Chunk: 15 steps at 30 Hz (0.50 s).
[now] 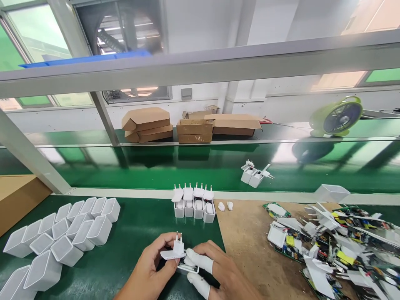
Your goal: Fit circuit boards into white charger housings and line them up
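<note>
My left hand (pixel 154 268) is closed on a white power adapter plug piece (pixel 178 250), its two metal pins pointing up. White finger cots cover fingertips of my right hand (pixel 218 271), which pinches the attached circuit board assembly (pixel 189 266) just below and to the right. My fingers hide part of the board. Just beyond my hands, a row of several adapter housings (pixel 193 208) stands upright, with pinned plug pieces tilted on top. At left, several white housings (pixel 67 250) lie in rows on the green mat.
A heap of circuit boards with white plates (pixel 331 250) covers the brown board (pixel 246 250) at right. Two adapters (pixel 254 174) lie on the green conveyor belt (pixel 150 166) behind. Cardboard boxes (pixel 195 131) and a green fan (pixel 339 116) stand farther back. A metal bar (pixel 200 68) crosses overhead.
</note>
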{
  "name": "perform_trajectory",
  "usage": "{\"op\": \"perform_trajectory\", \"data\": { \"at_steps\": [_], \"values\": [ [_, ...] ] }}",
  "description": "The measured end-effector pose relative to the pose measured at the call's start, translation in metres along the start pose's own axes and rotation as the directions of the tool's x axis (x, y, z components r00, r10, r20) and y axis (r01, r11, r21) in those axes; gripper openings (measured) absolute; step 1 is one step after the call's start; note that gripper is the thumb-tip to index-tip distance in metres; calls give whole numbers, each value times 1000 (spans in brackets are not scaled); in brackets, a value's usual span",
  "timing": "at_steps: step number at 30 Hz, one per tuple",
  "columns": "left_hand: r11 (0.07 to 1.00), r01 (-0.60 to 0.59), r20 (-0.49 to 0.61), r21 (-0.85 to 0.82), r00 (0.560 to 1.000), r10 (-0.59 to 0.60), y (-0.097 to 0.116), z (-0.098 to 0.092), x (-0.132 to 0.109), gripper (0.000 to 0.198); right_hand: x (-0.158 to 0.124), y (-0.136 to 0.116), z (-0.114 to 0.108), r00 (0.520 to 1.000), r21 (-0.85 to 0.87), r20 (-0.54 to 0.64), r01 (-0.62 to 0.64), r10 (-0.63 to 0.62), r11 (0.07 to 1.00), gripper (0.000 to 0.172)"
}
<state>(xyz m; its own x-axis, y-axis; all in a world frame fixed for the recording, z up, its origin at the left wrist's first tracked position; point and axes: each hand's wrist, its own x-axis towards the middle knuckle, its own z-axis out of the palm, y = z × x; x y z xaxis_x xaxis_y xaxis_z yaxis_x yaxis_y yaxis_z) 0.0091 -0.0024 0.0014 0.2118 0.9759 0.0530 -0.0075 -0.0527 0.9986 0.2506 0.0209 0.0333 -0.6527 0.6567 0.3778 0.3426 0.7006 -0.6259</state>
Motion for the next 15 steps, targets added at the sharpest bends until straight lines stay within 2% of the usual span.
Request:
{"op": "perform_trajectory", "data": {
  "at_steps": [3, 6, 9, 12, 15],
  "values": [
    [1000, 3, -1, -9, 1000, -3, -1, 0, 0, 36, 0, 1, 3, 999, 5, 23, 46, -47, 999, 37],
    [1000, 10, -11, -28, 1000, -10, -2, 0, 0, 35, 0, -3, 2, 999, -89, 44, 25, -21, 996, 47],
    [999, 7, -31, -45, 999, -8, -3, 0, 2, 36, -1, -7, 1, 997, -158, 70, 39, -29, 987, 50],
    [999, -5, -48, -37, 999, 3, -6, 0, 2, 38, -2, -6, 0, 998, -80, 49, 42, -39, 996, 47],
    [999, -35, -87, 27, 996, 38, -12, 3, -2, 49, 1, -4, 5, 996, 148, -16, -81, 85, 986, 33]
  ]
}}
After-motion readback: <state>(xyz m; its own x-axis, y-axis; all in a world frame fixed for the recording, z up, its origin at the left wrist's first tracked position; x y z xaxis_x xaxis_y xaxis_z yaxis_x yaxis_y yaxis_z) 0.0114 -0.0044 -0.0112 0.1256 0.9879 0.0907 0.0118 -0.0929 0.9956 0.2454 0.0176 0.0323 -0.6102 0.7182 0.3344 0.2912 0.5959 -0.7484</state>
